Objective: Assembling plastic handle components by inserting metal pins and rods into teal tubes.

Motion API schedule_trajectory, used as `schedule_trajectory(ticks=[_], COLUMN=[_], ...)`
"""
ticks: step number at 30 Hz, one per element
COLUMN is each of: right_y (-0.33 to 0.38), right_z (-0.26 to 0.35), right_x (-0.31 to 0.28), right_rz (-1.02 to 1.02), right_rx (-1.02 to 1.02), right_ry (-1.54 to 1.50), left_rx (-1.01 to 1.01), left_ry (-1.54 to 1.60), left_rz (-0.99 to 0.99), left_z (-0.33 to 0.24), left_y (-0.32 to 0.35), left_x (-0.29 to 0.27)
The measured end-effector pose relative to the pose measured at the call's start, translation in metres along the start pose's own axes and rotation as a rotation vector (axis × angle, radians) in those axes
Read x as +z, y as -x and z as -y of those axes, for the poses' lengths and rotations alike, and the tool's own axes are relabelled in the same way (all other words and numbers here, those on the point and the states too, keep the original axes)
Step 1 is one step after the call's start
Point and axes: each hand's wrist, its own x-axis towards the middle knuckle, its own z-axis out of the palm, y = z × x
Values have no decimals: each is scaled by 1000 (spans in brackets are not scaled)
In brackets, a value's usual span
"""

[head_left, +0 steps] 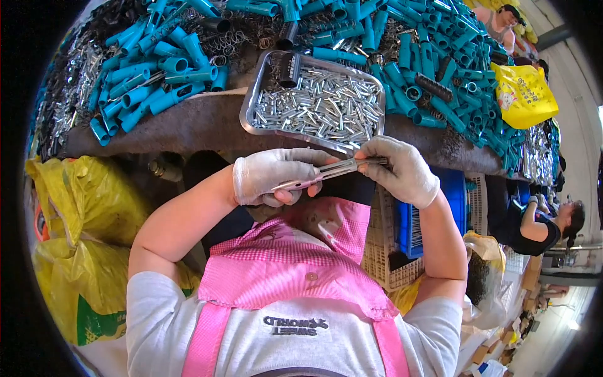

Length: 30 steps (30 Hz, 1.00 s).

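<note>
Both my hands wear pale fingertip-worn gloves and meet in front of my pink apron. A slim silver metal part (336,168), long and slotted, lies slanted between them. My left hand (276,176) is closed round its lower end, thumb along the top. The fingers of my right hand (399,169) pinch its upper end. Whether a smaller piece sits in the right fingertips is hidden. Just beyond the hands, a metal tray (251,122) heaped with short silver pins (320,103) rests at the table's edge, a black ribbed cylinder (289,69) lying across its left part.
Teal plastic tubes (157,78) with slots pile up on both sides of the tray, among dark springs (229,41). A yellow bag (524,94) lies at right. Yellow sacks (81,207) stand at lower left, a blue crate (449,201) at right. Another person (540,226) sits farther right.
</note>
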Motion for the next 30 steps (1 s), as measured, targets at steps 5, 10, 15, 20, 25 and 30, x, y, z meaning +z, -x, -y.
schedule_trajectory(ticks=[5,10,15,20,25,30], right_y=[5,15,23,31,25,24], right_z=[1,-14,-18,-31,-18,-25], right_x=[2,9,13,27,26,41], right_rz=[108,74,55,-93,-59,-106], right_rx=[337,11,300,251,199,231], right_ry=[-315,-175,-810,-649,-672,-602], left_rx=[-52,-144,-157,-213,-234,-254], left_ry=[239,339,470,567,676,665], left_rz=[155,283,316,260,324,186], left_z=[10,24,36,28,32,34], left_y=[-3,-11,-12,-18,-23,-20], left_x=[2,3,-5,-2,-5,-2])
